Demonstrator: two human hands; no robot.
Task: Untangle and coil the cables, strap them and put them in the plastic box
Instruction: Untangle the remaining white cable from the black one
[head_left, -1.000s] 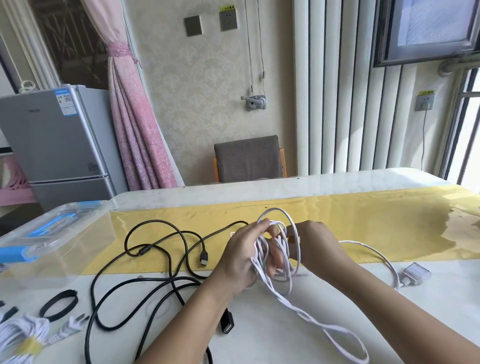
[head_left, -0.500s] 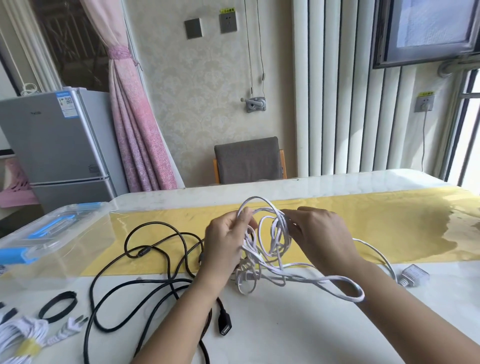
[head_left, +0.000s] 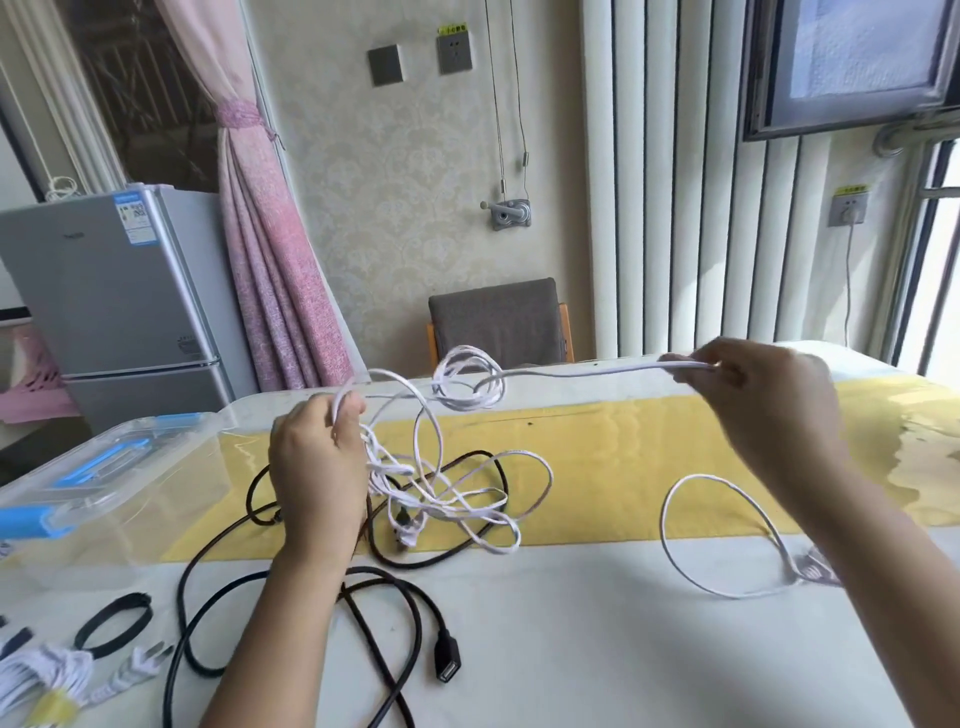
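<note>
A thin white cable (head_left: 470, 387) hangs tangled in the air between my hands. My left hand (head_left: 317, 467) grips a bunch of its loops above the table. My right hand (head_left: 763, 395) pinches one strand and holds it out to the right, so the strand runs taut to a small knot of loops. More white loops droop onto the table, and one loop (head_left: 722, 540) lies by my right forearm. A black USB extension cable (head_left: 395, 623) sprawls on the table under my left arm. The clear plastic box (head_left: 104, 467) with blue latches stands at the left.
A coiled white cable with a yellow strap (head_left: 41, 680) and a black strap ring (head_left: 114, 621) lie at the table's near left. A yellow runner (head_left: 623, 457) crosses the table. Beyond the far edge stand a chair (head_left: 498, 322) and a grey fridge (head_left: 109, 291).
My hands were close together on the white bundle. My right hand has pulled a strand far out to the right and upward, spreading the tangle; my left hand stayed holding the loops.
</note>
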